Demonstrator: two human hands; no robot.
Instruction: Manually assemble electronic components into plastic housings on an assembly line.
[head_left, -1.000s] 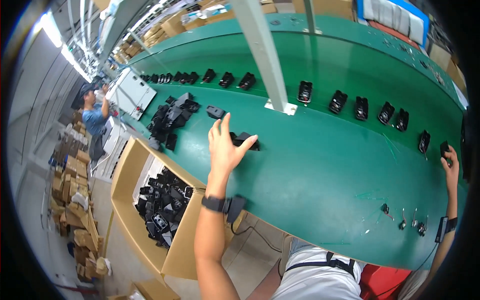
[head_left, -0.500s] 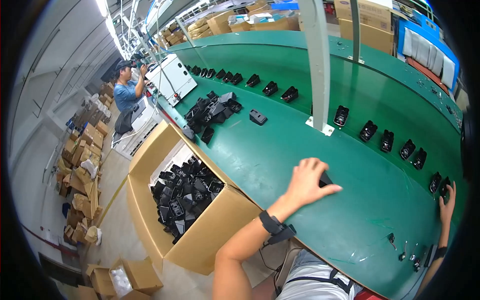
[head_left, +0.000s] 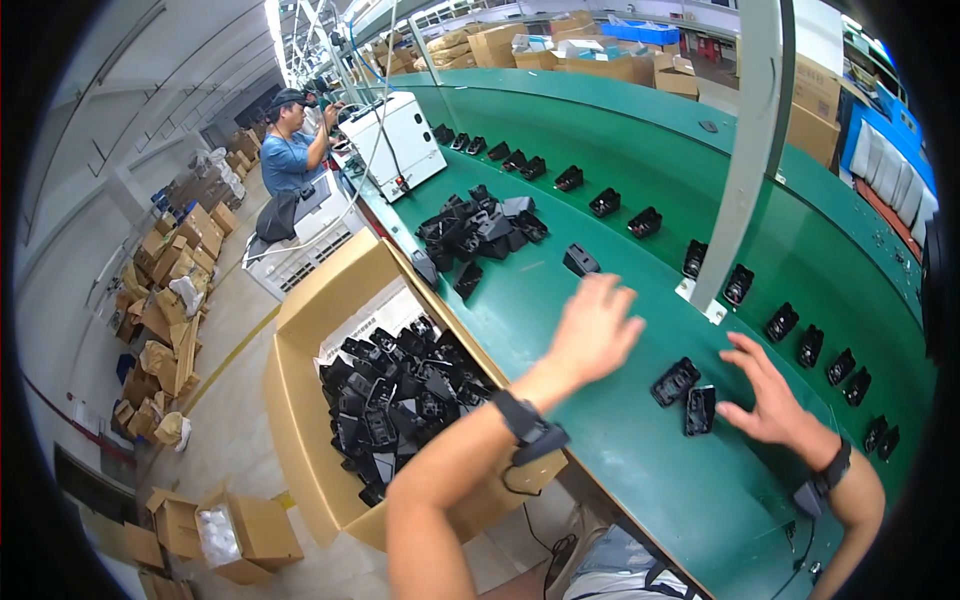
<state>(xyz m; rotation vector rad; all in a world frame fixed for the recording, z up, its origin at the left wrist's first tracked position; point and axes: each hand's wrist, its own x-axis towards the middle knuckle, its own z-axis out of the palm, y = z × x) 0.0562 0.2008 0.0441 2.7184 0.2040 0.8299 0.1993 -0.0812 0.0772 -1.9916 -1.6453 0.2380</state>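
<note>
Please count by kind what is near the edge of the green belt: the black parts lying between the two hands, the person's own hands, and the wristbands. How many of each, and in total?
Black parts: 2
Hands, left hand and right hand: 2
Wristbands: 2
Total: 6

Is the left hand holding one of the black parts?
No: the left hand is open and empty above the green belt, with two black parts lying beside it near the right hand.

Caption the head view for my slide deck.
Both open hands, left hand and right hand, hover over two black parts on green conveyor.
</note>
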